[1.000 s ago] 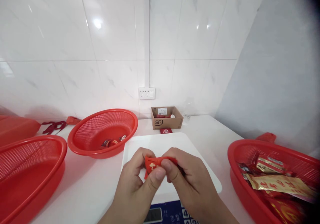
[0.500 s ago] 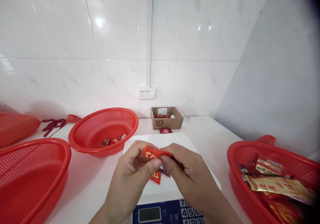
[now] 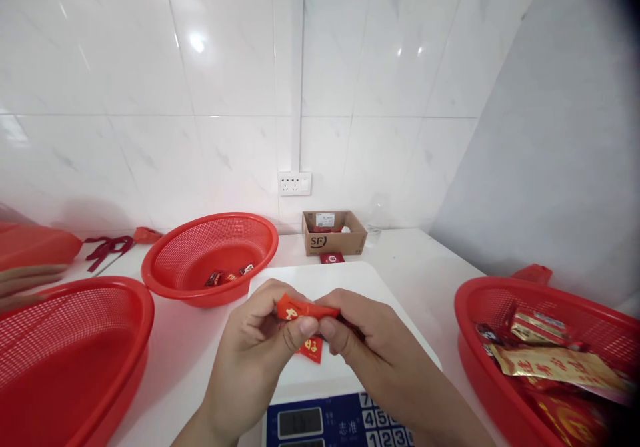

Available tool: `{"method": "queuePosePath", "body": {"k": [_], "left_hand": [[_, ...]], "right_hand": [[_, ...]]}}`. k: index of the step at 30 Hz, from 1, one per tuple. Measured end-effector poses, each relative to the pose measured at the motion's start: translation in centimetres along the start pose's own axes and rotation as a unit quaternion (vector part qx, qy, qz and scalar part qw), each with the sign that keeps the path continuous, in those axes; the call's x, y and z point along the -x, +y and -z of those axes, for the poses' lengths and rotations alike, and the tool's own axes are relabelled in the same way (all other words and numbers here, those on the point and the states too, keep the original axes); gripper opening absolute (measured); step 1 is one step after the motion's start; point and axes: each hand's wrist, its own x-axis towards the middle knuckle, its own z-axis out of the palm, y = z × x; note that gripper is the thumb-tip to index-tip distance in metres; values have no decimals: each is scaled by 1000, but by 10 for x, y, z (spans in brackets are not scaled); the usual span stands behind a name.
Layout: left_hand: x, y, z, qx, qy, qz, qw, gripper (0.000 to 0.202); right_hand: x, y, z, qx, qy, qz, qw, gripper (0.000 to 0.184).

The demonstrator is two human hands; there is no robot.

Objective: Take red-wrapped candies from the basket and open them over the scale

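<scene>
Both hands hold a small red snack packet with yellow lettering above the scale's white platform. Its left part is gripped between the thumb and fingers of my left hand. My right hand pinches the right part, and the two thumbs nearly meet. Beneath the hands a second red packet with yellow lettering shows in part. Something dark lies by my right fingers, mostly hidden. Near me sits the scale's blue panel with its display and number keys.
A red basket of assorted wrapped snacks stands right. Another basket at back left holds several small packets; a third basket is near left. Another person's hand is at its rim. A cardboard box stands by the wall.
The other person's hand has appeared at the left, and the near left basket has shifted slightly right. My thumbs have come closer together on the packet. The dark wrapper between them is now mostly covered.
</scene>
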Motion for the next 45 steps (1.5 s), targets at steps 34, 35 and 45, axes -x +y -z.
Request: {"method": "queuePosePath", "body": {"k": [34,35,45], "left_hand": [[7,0,-5,90,-65,113,987,9],[6,0,-5,84,-62,110,988,8],[5,4,-5,106,30,100,989,18]], "right_hand": [[-7,8,-9,-11,76,97,992,48],[-7,7,-8,-35,62,78,994,49],[-5,7,-1,32,33,40,998,40]]}}
